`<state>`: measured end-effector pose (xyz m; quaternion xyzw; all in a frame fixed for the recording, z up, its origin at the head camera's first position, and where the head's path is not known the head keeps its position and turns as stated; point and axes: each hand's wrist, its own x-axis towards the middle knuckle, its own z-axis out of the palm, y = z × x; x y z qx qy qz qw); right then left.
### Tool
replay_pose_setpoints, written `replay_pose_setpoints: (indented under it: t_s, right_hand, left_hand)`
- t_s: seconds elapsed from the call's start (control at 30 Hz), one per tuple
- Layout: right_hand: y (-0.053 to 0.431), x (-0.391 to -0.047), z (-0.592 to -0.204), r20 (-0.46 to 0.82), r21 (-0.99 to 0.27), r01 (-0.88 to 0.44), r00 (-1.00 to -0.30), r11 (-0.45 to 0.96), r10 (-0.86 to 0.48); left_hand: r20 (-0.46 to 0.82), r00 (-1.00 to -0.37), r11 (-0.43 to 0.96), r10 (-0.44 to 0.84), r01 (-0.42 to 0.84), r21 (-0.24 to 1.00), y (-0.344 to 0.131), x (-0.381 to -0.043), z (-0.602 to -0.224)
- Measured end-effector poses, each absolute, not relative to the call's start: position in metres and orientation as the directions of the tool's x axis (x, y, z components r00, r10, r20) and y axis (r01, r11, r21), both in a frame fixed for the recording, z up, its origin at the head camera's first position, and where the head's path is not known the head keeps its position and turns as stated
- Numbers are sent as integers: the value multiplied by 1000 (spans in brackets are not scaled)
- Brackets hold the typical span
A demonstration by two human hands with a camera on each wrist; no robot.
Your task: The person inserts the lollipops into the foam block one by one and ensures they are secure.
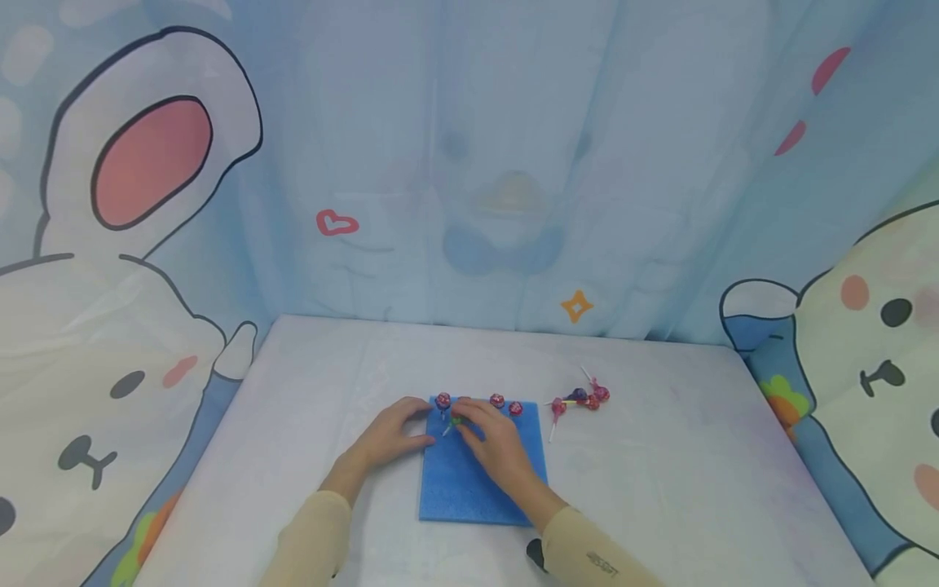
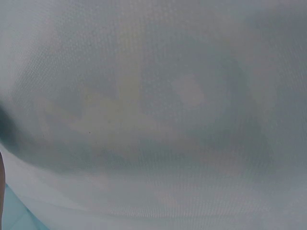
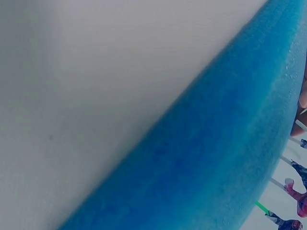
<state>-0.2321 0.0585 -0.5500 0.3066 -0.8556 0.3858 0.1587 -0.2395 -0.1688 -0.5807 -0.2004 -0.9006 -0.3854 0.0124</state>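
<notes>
A blue foam board lies on the white table. Several wrapped lollipops stand along its far edge, among them a red-and-white one and a dark-stemmed one at the far left corner. My right hand reaches over the board and pinches a green-wrapped lollipop, its pale stick slanting down to the left. My left hand touches the board's left edge, thumb and fingers spread apart. In the right wrist view, lollipop sticks meet the foam's edge in a row, near the fingers.
A loose pile of lollipops lies on the table to the right of the board. A small black object shows beside the right sleeve. A printed cloth curtain hangs behind the table. The left wrist view is only blurred pale fabric.
</notes>
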Motion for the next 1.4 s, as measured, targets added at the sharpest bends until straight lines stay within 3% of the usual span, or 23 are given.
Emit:
replay_pose_setpoints:
  t_s: [0.57, 1.1, 1.4]
  right_hand:
    - [52, -235, -553, 616, -443, -754, -649, 485, -447]
    - [52, -233, -553, 570, -445, -732, -676, 517, -467]
    - [51, -233, -554, 591, -434, -753, -652, 494, -475]
  left_hand:
    - [174, -919, 628, 355, 372, 684, -170, -239, -581]
    - [173, -917, 619, 359, 373, 691, -170, -239, -580]
    - [171, -917, 622, 360, 372, 689, -171, -242, -584]
